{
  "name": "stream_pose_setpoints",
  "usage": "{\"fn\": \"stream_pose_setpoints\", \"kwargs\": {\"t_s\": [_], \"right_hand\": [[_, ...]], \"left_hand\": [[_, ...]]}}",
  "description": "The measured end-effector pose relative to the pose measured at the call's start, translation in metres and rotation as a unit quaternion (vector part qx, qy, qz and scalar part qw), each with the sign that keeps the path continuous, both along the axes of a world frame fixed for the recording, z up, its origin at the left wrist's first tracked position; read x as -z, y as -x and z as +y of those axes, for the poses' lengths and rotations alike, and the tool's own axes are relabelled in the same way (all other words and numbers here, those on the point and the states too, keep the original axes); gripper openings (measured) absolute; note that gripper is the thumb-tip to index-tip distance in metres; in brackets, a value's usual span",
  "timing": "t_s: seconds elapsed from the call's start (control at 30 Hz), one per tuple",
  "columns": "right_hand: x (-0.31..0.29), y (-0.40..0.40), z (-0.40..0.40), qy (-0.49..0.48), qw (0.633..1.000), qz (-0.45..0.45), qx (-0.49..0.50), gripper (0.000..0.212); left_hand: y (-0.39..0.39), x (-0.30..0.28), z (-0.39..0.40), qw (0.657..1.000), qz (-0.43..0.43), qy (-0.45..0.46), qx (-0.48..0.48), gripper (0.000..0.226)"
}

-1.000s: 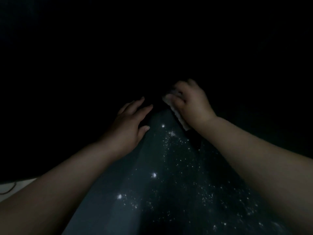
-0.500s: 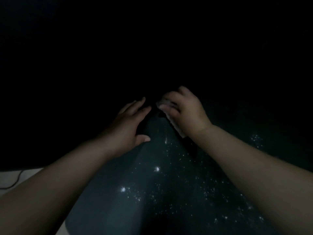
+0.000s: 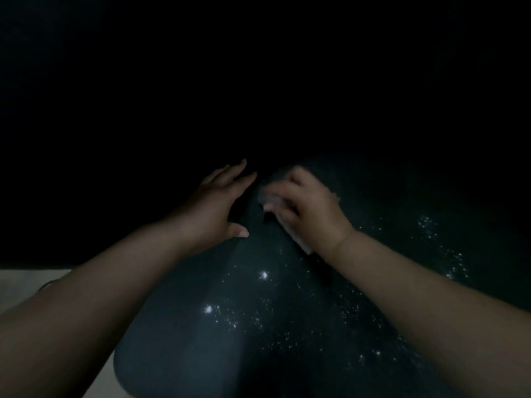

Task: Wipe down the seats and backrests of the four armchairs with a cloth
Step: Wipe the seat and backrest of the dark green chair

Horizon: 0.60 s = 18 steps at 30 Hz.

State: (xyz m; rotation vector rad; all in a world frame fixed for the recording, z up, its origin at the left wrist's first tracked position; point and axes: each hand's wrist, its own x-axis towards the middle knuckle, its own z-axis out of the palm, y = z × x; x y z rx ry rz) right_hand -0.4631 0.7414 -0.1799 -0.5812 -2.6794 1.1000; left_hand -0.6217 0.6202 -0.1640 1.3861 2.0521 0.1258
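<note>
Armchair (image 3: 258, 326) upholstery, dark blue-grey and flecked with bright glints, fills the lower middle of the dim view, though which part of the chair this is I cannot tell. Pale floor (image 3: 26, 285) shows at the lower left edge. Both bare forearms reach forward over the chair. Left hand (image 3: 215, 208) rests flat on the surface, fingers (image 3: 235, 175) straight and slightly spread, thumb out. Just beside it, right hand (image 3: 310, 214) presses a pale cloth (image 3: 298, 242) onto the upholstery, fingers curled over it; the cloth seems folded.
</note>
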Motion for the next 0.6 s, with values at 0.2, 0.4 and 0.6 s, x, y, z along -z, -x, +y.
{"fn": "stream_pose_setpoints", "kwargs": {"t_s": [0.2, 0.4, 0.6], "right_hand": [[-0.013, -0.034, 0.008, 0.042, 0.995, 0.020, 0.088, 0.026], [-0.006, -0.055, 0.032, -0.002, 0.995, -0.045, 0.093, 0.029], [-0.005, -0.099, 0.004, 0.037, 0.997, -0.028, 0.062, 0.032]], "left_hand": [[-0.010, -0.003, 0.007, 1.000, -0.012, -0.012, 0.013, 0.101], [-0.025, 0.000, 0.028, 0.999, -0.002, -0.042, 0.027, 0.097], [-0.040, -0.002, 0.038, 0.997, 0.015, -0.034, 0.067, 0.091]]}}
